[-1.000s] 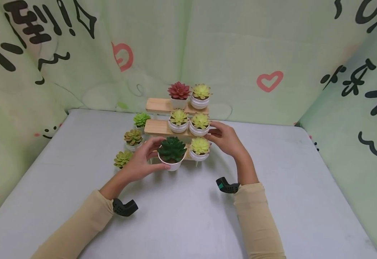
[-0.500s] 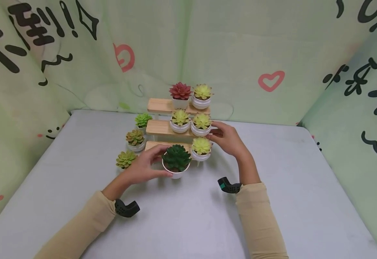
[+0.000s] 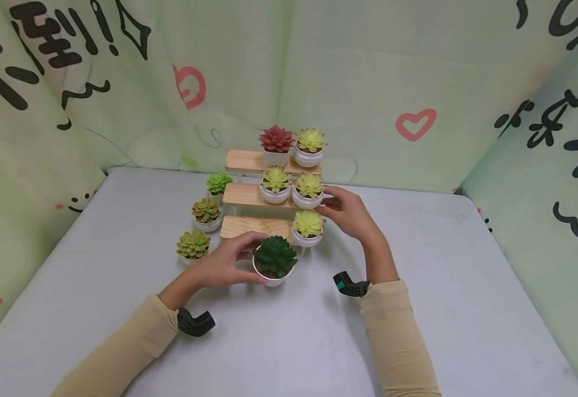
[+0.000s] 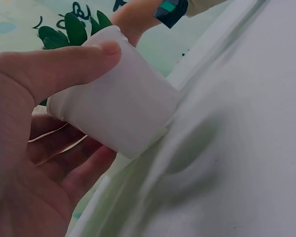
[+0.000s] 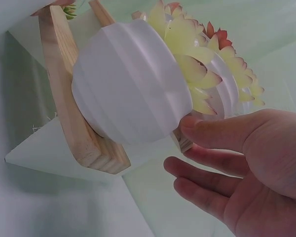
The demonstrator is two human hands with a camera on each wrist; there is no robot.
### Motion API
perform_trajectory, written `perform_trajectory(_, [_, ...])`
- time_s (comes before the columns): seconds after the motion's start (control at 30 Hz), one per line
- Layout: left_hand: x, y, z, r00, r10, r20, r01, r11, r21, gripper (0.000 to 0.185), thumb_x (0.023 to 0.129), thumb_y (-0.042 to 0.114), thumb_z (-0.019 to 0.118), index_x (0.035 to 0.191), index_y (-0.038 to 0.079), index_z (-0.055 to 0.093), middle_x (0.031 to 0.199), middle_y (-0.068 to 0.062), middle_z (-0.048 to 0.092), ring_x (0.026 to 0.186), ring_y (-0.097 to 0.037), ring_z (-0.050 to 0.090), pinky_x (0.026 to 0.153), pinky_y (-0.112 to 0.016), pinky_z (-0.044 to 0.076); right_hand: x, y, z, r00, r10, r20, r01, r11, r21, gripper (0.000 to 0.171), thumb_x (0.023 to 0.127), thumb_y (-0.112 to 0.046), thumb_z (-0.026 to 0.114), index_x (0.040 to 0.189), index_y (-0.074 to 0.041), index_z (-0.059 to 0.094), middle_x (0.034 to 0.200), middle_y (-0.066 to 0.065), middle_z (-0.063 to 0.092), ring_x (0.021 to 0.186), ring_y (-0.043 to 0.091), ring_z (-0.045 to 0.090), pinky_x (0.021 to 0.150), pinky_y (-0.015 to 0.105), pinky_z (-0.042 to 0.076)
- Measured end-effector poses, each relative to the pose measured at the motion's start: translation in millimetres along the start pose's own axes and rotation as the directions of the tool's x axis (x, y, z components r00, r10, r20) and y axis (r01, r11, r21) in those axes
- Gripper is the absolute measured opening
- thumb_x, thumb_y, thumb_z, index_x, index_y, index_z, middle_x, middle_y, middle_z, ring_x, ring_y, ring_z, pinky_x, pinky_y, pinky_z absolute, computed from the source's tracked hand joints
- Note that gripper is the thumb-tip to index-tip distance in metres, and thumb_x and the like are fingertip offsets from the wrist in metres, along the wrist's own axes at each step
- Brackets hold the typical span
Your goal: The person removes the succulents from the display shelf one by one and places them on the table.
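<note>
My left hand (image 3: 221, 266) grips a potted succulent (image 3: 275, 257) with dark green leaves, held in front of the bottom shelf. In the left wrist view the thumb lies along its tilted white pot (image 4: 121, 96), with fingers on the other side. A three-tier wooden plant stand (image 3: 241, 193) stands behind it. At its right side, my right hand (image 3: 347, 215) pinches the end of the middle shelf (image 5: 183, 142) between thumb and finger. Right by the thumb sits a yellow-green succulent (image 3: 309, 186); a matching succulent (image 3: 308, 224) stands on the bottom shelf.
On the top shelf are a red succulent (image 3: 276, 139) and a yellow-green one (image 3: 310, 141). Another pale succulent (image 3: 276, 179) shares the middle shelf. Left of the stand, three small succulents, a bright green one (image 3: 218, 183), a brownish one (image 3: 206, 210) and an olive one (image 3: 193, 245), stand on the white table (image 3: 289, 342).
My left hand has drawn the dark green succulent toward me and slightly right, away from the bottom shelf, whose left part now shows. The right hand has stayed at the stand.
</note>
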State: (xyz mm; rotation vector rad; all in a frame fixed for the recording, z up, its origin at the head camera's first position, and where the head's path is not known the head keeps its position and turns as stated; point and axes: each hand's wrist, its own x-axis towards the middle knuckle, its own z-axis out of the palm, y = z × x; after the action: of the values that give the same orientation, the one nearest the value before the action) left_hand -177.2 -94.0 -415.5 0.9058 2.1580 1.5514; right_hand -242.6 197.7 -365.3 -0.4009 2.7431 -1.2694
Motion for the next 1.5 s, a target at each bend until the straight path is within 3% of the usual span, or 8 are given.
perform_trajectory(0.2, [0.3,-6.9,3.8,0.999,-0.005,0.049,0.005,1.000,-0.004,0.079,0.074,0.012,0.084,0.141,0.003,0.041,0.139,-0.014,0.049,0.130,-0.030,0.050,0.104,-0.031,0.051,0,-1,0,1.000,0.003,0.002,-0.003,1.000,-0.001,0.049,0.093,-0.015,0.064,0.141,-0.012,0.050,0.141,0.012,0.053,0.124,0.032,0.057,0.103,0.045,0.052])
perform_trajectory(0.43, [0.3,-14.5,9.2,0.995,-0.016,0.094,0.020,0.999,-0.041,0.077,0.074,0.010,0.084,0.138,0.001,0.042,0.137,-0.015,0.049,0.127,-0.030,0.050,0.103,-0.031,0.051,-1,2,0,1.000,0.027,0.008,-0.027,1.000,-0.006,0.051,0.093,-0.017,0.065,0.141,-0.013,0.049,0.141,0.011,0.053,0.125,0.031,0.057,0.104,0.045,0.051])
perform_trajectory(0.93, [6.2,-17.8,18.2,0.992,-0.013,0.125,0.027,0.993,-0.112,0.076,0.075,0.006,0.082,0.139,0.003,0.041,0.138,-0.016,0.048,0.127,-0.031,0.052,0.100,-0.025,0.052,-1,2,-1,0.998,0.059,0.011,-0.059,0.998,-0.009,0.052,0.094,-0.018,0.064,0.143,-0.013,0.048,0.142,0.012,0.052,0.125,0.031,0.057,0.103,0.045,0.052])
perform_trajectory(1.5, [19.9,-15.3,32.9,0.993,-0.008,0.121,0.021,0.994,-0.107,0.075,0.075,0.007,0.082,0.139,0.005,0.041,0.138,-0.014,0.049,0.126,-0.028,0.051,0.099,-0.024,0.053,0,1,-1,0.999,0.049,0.016,-0.049,0.999,-0.013,0.052,0.094,-0.020,0.064,0.143,-0.013,0.047,0.142,0.013,0.052,0.125,0.032,0.057,0.103,0.046,0.051])
